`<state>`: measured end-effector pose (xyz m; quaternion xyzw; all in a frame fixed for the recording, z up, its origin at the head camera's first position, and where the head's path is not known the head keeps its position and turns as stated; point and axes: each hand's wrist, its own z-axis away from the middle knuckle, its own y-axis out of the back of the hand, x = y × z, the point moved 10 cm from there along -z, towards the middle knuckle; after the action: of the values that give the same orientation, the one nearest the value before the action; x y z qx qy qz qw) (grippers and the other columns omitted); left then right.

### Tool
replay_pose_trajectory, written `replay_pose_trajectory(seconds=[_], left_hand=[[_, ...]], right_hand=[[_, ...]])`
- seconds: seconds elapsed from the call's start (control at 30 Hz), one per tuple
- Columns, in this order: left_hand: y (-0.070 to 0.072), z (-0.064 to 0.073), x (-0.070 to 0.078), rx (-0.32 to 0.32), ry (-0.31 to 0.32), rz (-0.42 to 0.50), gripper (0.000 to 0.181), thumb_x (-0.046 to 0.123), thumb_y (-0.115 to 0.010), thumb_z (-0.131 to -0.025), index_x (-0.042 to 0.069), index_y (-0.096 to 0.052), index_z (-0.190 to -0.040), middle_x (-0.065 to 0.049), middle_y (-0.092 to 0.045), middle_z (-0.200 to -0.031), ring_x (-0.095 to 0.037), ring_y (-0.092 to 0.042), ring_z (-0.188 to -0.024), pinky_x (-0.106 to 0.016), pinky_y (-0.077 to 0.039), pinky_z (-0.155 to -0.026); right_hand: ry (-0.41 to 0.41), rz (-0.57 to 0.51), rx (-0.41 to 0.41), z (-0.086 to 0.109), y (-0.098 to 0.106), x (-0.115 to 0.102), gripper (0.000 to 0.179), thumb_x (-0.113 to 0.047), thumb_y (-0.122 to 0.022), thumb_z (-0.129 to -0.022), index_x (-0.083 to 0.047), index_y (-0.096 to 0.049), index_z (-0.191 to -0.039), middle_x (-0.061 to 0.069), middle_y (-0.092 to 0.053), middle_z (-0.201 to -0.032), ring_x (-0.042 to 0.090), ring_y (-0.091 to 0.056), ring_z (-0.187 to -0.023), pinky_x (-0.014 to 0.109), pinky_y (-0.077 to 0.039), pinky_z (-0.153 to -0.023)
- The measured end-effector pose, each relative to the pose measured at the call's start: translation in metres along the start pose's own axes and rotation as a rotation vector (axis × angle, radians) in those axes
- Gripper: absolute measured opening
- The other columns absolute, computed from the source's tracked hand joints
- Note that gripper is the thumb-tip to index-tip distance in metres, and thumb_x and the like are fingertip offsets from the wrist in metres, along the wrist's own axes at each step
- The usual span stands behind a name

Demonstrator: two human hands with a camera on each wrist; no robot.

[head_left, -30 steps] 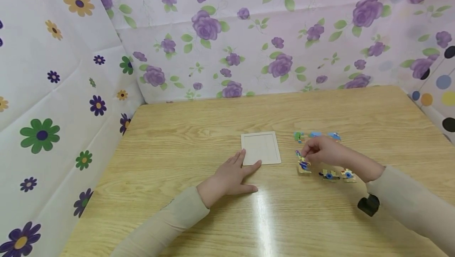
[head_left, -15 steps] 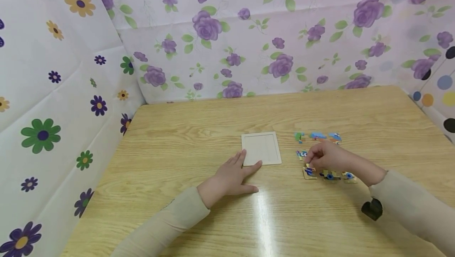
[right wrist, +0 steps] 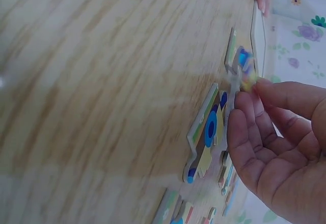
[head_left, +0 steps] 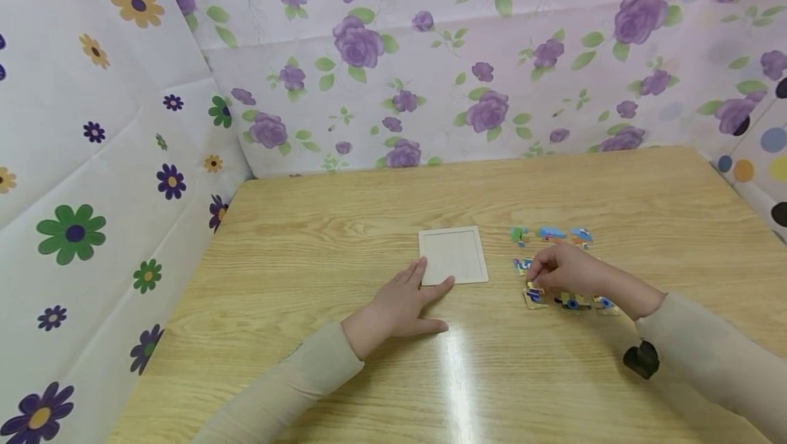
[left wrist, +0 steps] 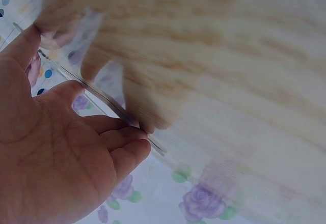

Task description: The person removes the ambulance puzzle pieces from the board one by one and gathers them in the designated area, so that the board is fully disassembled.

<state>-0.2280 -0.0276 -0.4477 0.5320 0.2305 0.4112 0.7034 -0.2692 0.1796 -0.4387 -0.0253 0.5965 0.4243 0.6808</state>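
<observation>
In the head view my left hand (head_left: 399, 300) lies with fingers spread, fingertips at the near left corner of a pale square puzzle tray (head_left: 453, 256). The left wrist view has the left fingertips touching the tabletop beside the tray's thin edge. My right hand (head_left: 568, 268) is bent over the jigsaw pieces to the right. Its thumb and fingertips pinch a blue and yellow puzzle piece (head_left: 533, 295) at the near left of the group. The right wrist view shows that piece blurred at the thumb tip, with a wheel-patterned puzzle piece (right wrist: 210, 130) lying closer to the camera.
Several other pieces lie in rows: a green one (head_left: 519, 235), a blue one (head_left: 551, 233) and another blue one (head_left: 581, 236) at the back, and a wheeled one (head_left: 573, 302) in front. The wooden table (head_left: 307, 246) meets a flowered cloth (head_left: 369, 89) behind.
The right hand has moved slightly right and towards the near edge with the puzzle piece, uncovering a piece behind it. The left hand stays in place.
</observation>
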Motion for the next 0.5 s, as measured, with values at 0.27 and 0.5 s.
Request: replay_pose_trajectory(seconds=[0.27, 0.5], left_hand=[[-0.001, -0.001, -0.001, -0.011, 0.003, 0.009, 0.074, 0.062, -0.048, -0.089, 0.035, -0.020, -0.152, -0.025, -0.006, -0.157, -0.034, -0.013, -0.146, -0.045, -0.020, -0.117], [-0.001, 0.001, -0.005, -0.013, -0.001, 0.035, 0.077, 0.061, -0.051, -0.089, 0.034, -0.018, -0.152, -0.024, -0.005, -0.157, -0.035, -0.010, -0.146, -0.050, -0.014, -0.118]], right_hand=[[-0.017, 0.010, 0.009, 0.000, 0.002, 0.001, 0.011, -0.004, -0.059, -0.091, 0.006, -0.063, -0.094, 0.010, -0.065, -0.077, 0.016, -0.059, -0.065, 0.031, -0.052, -0.060], [0.031, 0.188, 0.118, 0.004, 0.016, -0.018, 0.015, -0.014, -0.059, -0.093, -0.001, -0.067, -0.095, 0.006, -0.067, -0.083, 0.015, -0.057, -0.072, 0.029, -0.048, -0.062]])
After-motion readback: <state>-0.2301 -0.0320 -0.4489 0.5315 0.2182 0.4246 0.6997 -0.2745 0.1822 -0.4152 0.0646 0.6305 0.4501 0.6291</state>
